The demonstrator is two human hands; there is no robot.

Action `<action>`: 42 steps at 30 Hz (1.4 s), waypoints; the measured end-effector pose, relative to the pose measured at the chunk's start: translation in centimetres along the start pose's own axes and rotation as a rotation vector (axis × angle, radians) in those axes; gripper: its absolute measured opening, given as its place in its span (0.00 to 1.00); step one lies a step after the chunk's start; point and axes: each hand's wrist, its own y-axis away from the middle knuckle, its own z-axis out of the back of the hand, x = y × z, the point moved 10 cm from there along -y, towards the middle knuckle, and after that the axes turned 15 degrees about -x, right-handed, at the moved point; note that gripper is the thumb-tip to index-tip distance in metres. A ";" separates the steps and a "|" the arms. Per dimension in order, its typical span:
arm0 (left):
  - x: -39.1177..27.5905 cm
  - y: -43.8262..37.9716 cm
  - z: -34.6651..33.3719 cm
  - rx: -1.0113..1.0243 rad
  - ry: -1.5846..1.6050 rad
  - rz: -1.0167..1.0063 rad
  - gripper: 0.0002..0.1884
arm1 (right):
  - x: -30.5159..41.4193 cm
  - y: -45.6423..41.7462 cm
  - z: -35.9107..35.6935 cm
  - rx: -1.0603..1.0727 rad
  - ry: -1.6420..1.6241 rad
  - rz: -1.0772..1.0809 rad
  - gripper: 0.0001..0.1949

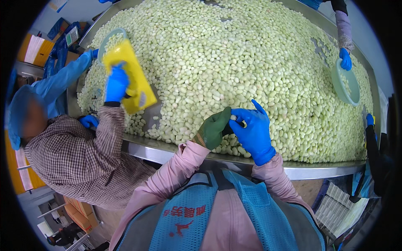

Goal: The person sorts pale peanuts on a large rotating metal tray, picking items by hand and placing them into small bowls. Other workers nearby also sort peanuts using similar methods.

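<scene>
My left hand [214,128], in a green glove, is over the near edge of a wide heap of pale green, oval pieces [201,72], which look like peeled grapes. Beside it, nearly touching, is my right hand [253,131] in a blue glove, its thumb and index finger bent together and another finger raised. One pale oval piece [233,117] shows between the two hands at the fingertips. Something dark lies between the palms; what it is cannot be told. Which hand grips the piece is unclear.
A steel table rim [188,157] runs before me. At left a co-worker holds a yellow scoop-like sheet [135,78] near a green bowl [122,31]. Another green bowl [350,91] is at right under a co-worker's blue-gloved hand. Cartons [80,213] stand lower left.
</scene>
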 end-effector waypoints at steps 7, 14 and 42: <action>2.7 -0.3 -3.0 0.220 0.323 0.249 0.22 | -0.9 0.3 1.6 -0.041 0.035 -0.038 0.05; 2.8 -1.0 -1.1 0.048 -0.210 0.053 0.21 | -7.7 0.9 6.0 -0.194 -0.178 -0.255 0.07; 3.4 2.8 0.0 -0.075 -0.732 -0.164 0.15 | -23.3 11.0 25.0 -0.792 -0.292 -0.722 0.14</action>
